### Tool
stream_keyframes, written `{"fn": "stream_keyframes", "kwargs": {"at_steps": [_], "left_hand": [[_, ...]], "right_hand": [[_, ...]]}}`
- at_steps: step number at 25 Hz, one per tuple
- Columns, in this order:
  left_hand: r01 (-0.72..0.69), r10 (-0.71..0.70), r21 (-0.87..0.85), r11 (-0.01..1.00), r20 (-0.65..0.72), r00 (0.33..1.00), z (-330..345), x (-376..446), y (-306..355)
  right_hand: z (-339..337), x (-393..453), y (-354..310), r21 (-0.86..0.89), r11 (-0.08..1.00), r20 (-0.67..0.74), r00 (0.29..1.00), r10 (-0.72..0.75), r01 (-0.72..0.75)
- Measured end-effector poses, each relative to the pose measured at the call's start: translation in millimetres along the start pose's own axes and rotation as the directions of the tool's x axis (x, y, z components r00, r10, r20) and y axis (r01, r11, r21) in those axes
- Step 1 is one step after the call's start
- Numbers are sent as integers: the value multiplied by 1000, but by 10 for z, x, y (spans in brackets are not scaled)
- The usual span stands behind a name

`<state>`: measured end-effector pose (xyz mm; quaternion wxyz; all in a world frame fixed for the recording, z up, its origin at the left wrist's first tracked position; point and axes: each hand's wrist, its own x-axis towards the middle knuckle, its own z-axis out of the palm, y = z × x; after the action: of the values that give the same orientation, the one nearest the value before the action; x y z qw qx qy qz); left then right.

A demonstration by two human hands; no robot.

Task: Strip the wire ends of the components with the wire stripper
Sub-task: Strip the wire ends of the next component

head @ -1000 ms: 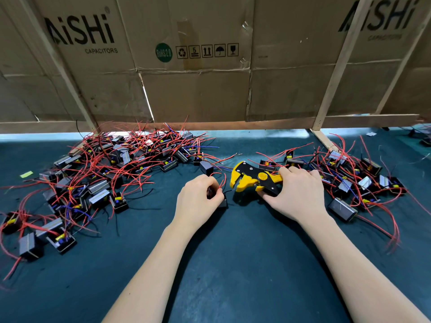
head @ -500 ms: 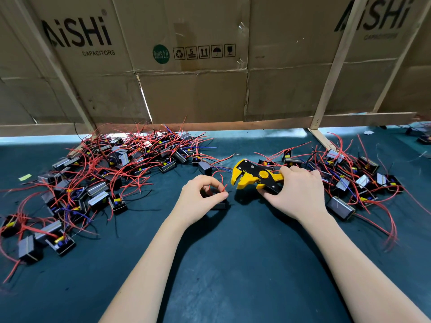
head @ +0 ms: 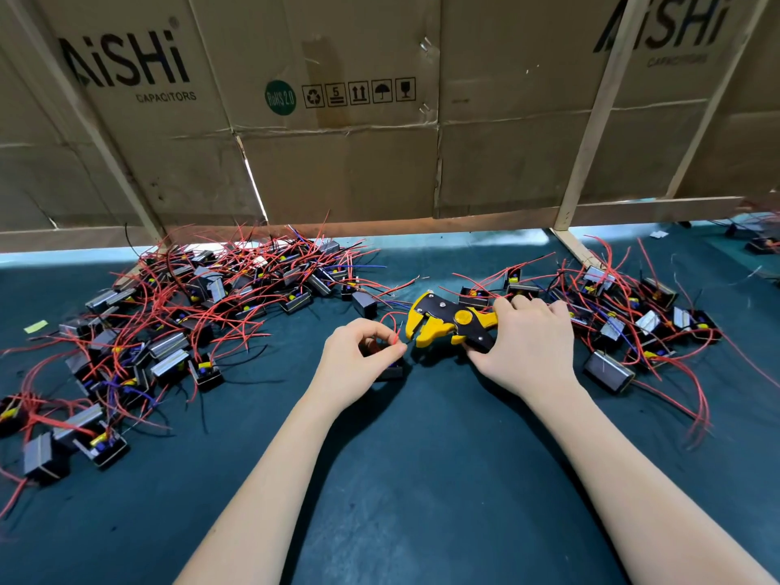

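an electronics assembly workshop: heaps of wired components [head: 202, 314] on a dark green surface [head: 422, 479], below capacitor-carton cardboard walls [head: 337, 171].

My left hand [head: 356, 356] pinches a red wire [head: 390, 327] btwn thumb & fingers [head: 380, 331], wire tip just beside the open mouth of the yellow-black wire stripper [head: 449, 325]. Right hand [head: 525, 344] grips stripper handles. Small black component [head: 390, 369] under left hand on the teal counter [head: 422, 458]. Component piles L [head: 190, 314] & R [head: 633, 314]; cardboard wall [head: 337, 162] behind.
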<state>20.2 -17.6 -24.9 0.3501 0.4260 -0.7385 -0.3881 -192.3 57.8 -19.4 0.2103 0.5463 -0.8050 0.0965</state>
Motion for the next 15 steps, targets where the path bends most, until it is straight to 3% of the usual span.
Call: {"fn": "stream_keyframes", "kwargs": {"at_steps": [15], "left_hand": [[19, -19, -21, 1000, -17, 1000, 3, -23, 54]], "right_hand": [[-117, 16, -40, -4, 998, 89, 994, 68, -68]]}}
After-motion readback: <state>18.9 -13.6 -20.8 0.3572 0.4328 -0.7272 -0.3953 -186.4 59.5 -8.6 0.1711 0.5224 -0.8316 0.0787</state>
